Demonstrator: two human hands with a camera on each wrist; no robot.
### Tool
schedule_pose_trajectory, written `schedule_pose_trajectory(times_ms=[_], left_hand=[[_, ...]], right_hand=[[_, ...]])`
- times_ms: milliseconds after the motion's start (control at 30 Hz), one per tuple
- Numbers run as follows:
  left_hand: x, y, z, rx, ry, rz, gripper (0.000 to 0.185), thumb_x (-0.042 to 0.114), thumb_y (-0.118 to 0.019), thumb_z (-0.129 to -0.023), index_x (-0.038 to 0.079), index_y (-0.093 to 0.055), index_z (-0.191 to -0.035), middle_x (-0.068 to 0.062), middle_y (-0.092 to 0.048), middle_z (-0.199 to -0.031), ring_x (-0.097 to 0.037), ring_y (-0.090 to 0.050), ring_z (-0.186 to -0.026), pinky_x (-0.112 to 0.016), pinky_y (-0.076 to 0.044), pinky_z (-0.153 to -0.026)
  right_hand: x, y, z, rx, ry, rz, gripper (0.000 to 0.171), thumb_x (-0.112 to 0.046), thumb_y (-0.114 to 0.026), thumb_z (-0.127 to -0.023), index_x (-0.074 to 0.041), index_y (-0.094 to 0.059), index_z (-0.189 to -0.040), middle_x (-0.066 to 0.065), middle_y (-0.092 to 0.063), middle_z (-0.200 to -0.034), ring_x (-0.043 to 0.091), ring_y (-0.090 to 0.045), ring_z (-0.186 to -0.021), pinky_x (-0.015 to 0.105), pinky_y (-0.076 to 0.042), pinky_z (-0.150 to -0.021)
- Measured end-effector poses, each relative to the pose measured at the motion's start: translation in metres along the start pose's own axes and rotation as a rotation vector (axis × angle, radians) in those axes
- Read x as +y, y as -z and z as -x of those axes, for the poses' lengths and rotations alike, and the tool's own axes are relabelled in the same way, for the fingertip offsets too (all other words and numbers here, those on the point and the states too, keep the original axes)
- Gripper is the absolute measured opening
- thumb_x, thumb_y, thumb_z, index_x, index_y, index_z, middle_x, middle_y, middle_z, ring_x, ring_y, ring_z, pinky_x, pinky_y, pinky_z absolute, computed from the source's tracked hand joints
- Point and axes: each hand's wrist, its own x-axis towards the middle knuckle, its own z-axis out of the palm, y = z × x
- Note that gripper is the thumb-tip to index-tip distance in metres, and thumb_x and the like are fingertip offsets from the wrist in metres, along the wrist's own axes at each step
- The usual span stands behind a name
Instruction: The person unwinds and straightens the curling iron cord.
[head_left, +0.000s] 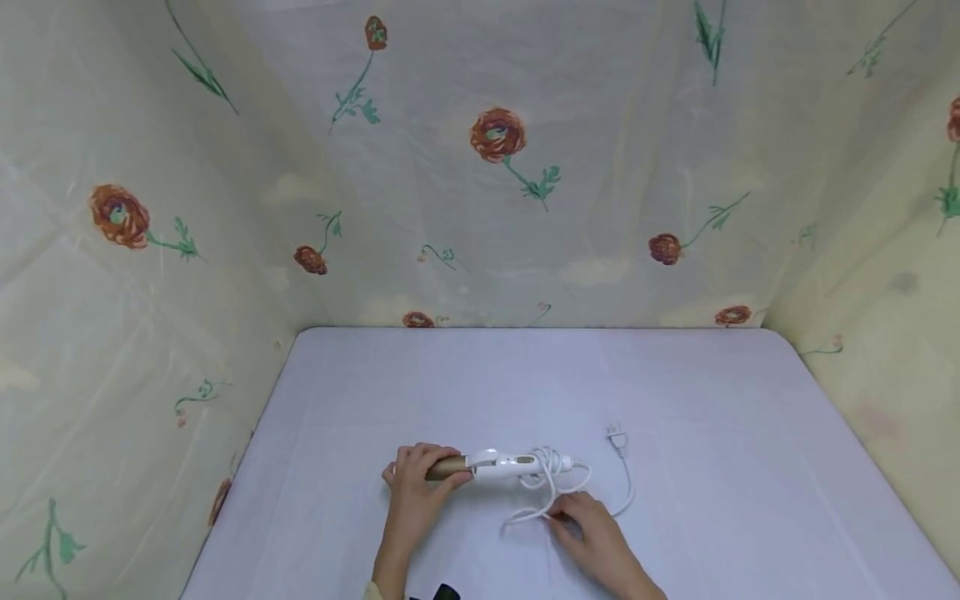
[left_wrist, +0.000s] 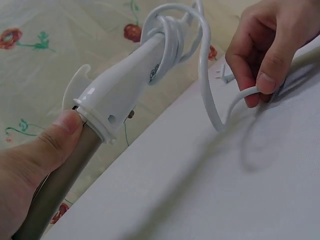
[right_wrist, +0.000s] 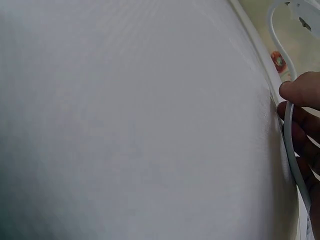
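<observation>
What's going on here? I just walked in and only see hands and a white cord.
A person holds a curling iron over the table. The left hand grips its metal barrel; the right hand pinches the white cord, partly wound round the handle. The plug lies loose on the table.

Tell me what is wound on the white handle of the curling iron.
Several loops of white power cord wrap the white plastic handle. The handle surface beneath them is covered. The right hand pinches the loose cord.
</observation>
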Motion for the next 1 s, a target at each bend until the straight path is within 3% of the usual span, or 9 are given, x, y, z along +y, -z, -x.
schedule_pose_trajectory(times_ms=[167, 367, 633, 800, 1000], left_hand=[[-0.002, 0.0, -0.001, 0.009, 0.02, -0.017, 0.037, 0.044, -0.078, -0.066, 0.026, -0.072, -0.097, 0.011, -0.063, -0.1, -0.012, -0.043, -0.098, -0.051, -0.015, -0.096], [-0.004, -0.001, -0.003, 0.016, 0.016, -0.019, 0.037, 0.044, -0.077, -0.066, 0.026, -0.072, -0.096, 0.01, -0.064, -0.098, -0.013, -0.043, -0.097, -0.05, -0.015, -0.094], [-0.005, -0.002, -0.004, 0.018, 0.011, -0.04, 0.038, 0.046, -0.077, -0.065, 0.026, -0.072, -0.097, 0.009, -0.064, -0.099, -0.013, -0.044, -0.097, -0.05, -0.017, -0.094], [-0.006, -0.002, -0.004, 0.016, 0.008, -0.048, 0.036, 0.047, -0.077, -0.065, 0.028, -0.071, -0.096, 0.01, -0.064, -0.098, -0.013, -0.044, -0.097, -0.05, -0.017, -0.093], [-0.007, -0.002, -0.004, 0.015, -0.009, -0.057, 0.036, 0.047, -0.076, -0.065, 0.029, -0.071, -0.096, 0.01, -0.064, -0.098, -0.013, -0.045, -0.097, -0.052, -0.018, -0.093]], right_hand=[[-0.005, 0.002, 0.007, -0.057, 0.074, -0.045, 0.016, -0.017, -0.072, -0.082, -0.027, -0.063, -0.09, -0.024, -0.056, -0.086, -0.004, -0.052, -0.079, 0.024, -0.044, -0.071], [-0.008, 0.003, 0.012, -0.14, 0.061, -0.108, 0.008, -0.024, -0.067, -0.088, -0.026, -0.062, -0.093, -0.026, -0.054, -0.08, -0.006, -0.048, -0.074, 0.022, -0.04, -0.067], [-0.015, 0.004, 0.014, -0.254, 0.063, -0.323, 0.007, -0.02, -0.06, -0.093, -0.015, -0.062, -0.098, -0.006, -0.066, -0.089, -0.005, -0.056, -0.076, 0.02, -0.05, -0.068], [-0.021, 0.007, 0.015, -0.177, 0.122, -0.347, 0.005, -0.013, -0.062, -0.091, -0.013, -0.062, -0.096, -0.009, -0.064, -0.084, -0.005, -0.054, -0.073, 0.019, -0.048, -0.064], [-0.03, 0.014, 0.013, -0.039, 0.267, -0.385, 0.013, 0.0, -0.064, -0.086, -0.01, -0.061, -0.093, -0.004, -0.062, -0.079, -0.003, -0.053, -0.07, 0.018, -0.046, -0.061]])
